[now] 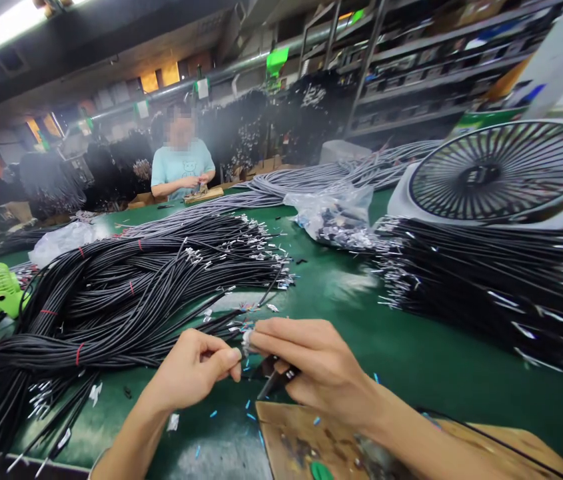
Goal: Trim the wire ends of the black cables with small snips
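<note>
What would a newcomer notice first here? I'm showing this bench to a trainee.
The big heap of black cables sprawling over the green table at left. Then the white fan at upper right, and both hands, left hand and right hand, pinching a cable end at bottom centre.

Surface: your green table [411, 347] stretches back to a co-worker.
Left: black cable bundles [126, 293], a green handheld fan [1, 288].
Centre: a clear plastic bag [334, 213], grey cables [311, 177].
Right: more black cables [491, 280], a white fan [504, 173].
Near you: a wooden board [306, 440], blue scraps [250, 404].
</note>
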`<state>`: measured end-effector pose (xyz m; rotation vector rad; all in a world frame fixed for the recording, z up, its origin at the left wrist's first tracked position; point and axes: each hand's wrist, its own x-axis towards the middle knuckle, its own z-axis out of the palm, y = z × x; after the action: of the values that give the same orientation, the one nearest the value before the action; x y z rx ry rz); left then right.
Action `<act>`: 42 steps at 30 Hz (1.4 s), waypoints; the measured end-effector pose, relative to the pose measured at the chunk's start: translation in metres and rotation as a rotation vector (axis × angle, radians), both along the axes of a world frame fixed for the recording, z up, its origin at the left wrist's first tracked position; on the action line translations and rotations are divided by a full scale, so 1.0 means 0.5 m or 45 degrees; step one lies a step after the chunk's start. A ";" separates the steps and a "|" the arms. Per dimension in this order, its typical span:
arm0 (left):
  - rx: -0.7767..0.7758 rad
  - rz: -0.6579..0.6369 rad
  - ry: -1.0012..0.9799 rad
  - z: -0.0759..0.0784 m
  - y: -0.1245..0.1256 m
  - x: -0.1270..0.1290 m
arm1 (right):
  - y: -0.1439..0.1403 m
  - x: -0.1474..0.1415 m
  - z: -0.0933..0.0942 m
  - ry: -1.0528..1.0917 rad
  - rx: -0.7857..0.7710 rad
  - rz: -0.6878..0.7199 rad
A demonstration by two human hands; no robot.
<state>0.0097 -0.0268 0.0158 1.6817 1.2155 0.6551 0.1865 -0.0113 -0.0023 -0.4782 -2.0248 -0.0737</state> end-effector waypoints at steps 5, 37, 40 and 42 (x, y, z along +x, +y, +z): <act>0.062 0.333 -0.042 -0.001 0.002 0.020 | 0.009 0.010 -0.006 0.096 -0.016 -0.363; 0.630 0.480 -0.191 -0.047 -0.011 0.029 | -0.003 -0.008 0.018 0.246 -0.893 -0.040; 0.736 0.477 -0.183 -0.059 -0.013 0.031 | -0.011 -0.013 0.022 0.277 -0.969 -0.072; 0.836 0.500 -0.168 -0.064 -0.014 0.035 | -0.012 -0.015 0.021 0.302 -0.996 -0.083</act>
<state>0.0272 -0.0340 -0.0160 1.8824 1.3310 1.5109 0.1788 -0.0171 0.0082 -0.9838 -1.7456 0.7256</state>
